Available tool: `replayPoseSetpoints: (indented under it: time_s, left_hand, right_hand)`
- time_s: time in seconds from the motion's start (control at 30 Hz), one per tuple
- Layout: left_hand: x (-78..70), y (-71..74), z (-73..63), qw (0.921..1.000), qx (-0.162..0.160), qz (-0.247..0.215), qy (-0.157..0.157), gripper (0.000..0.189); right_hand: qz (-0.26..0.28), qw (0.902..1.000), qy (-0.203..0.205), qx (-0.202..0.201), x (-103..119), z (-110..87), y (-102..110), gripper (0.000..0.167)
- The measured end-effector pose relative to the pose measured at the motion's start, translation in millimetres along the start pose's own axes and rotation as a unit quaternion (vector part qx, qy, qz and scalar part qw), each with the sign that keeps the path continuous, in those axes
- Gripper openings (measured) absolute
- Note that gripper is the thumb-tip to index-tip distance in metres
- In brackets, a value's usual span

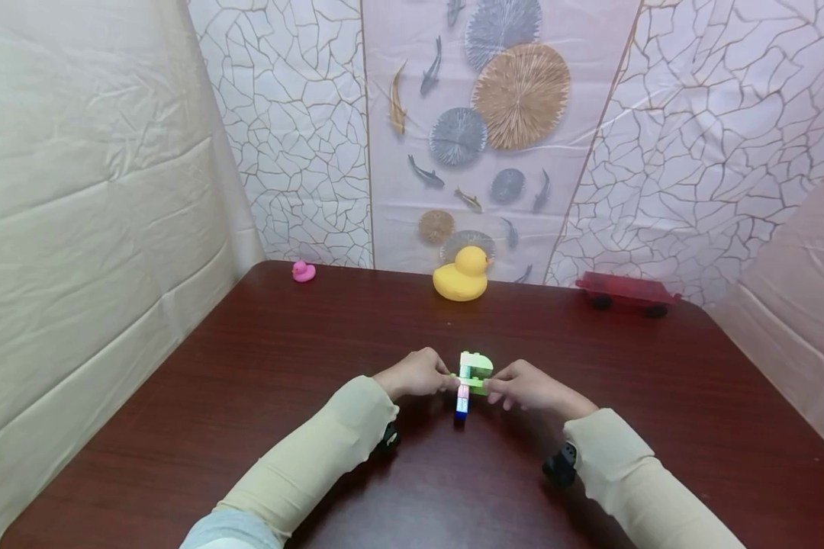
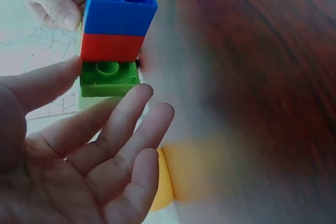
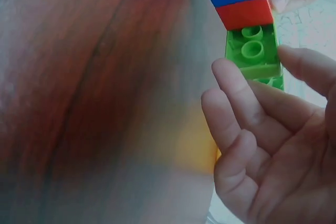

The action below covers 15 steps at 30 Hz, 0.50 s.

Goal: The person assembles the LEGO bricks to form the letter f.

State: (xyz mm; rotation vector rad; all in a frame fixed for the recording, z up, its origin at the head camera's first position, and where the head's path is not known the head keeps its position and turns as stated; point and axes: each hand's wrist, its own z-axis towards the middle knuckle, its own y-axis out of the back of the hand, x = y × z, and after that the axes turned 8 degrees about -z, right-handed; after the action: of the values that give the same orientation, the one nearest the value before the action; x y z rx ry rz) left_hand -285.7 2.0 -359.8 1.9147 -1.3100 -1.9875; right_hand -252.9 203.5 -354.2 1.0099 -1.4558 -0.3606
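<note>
Joined toy building bricks stand upright between both hands over the table. A blue brick (image 2: 121, 18) is at the bottom with its hollow underside showing, joined to a red brick (image 2: 113, 48). Beyond them a green brick (image 3: 252, 51) sticks out sideways to both sides, round tubes visible underneath. A pale green curved piece (image 1: 479, 361) tops the stack in the head view. My left hand (image 1: 417, 374) pinches one end of the green brick between thumb and index finger. At the opposite end, my right hand (image 1: 532, 389) pinches it likewise, its other fingers loosely spread.
Along the back of the dark red-brown table (image 1: 281, 343) stand a small pink duck (image 1: 304, 271) at left, a large yellow duck (image 1: 461, 276) in the middle and a red toy wagon (image 1: 628, 293) with black wheels at right. Cloth hangings enclose the back and sides.
</note>
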Motion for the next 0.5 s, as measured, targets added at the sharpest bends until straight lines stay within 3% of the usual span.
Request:
replayPoseSetpoints:
  time_s: [0.13,0.5]
  left_hand:
    - [2.4,-2.9,2.6,0.9998,-0.002,0.018,0.006,0.033]
    - [11.5,-7.4,-1.0,0.9995,0.014,0.027,0.013,0.014]
  right_hand:
    - [-0.007,0.9998,-0.016,-0.011,-0.8,2.7,-5.2,0.024]
    - [-0.026,0.9983,-0.035,-0.039,-8.2,-4.6,-18.6,0.021]
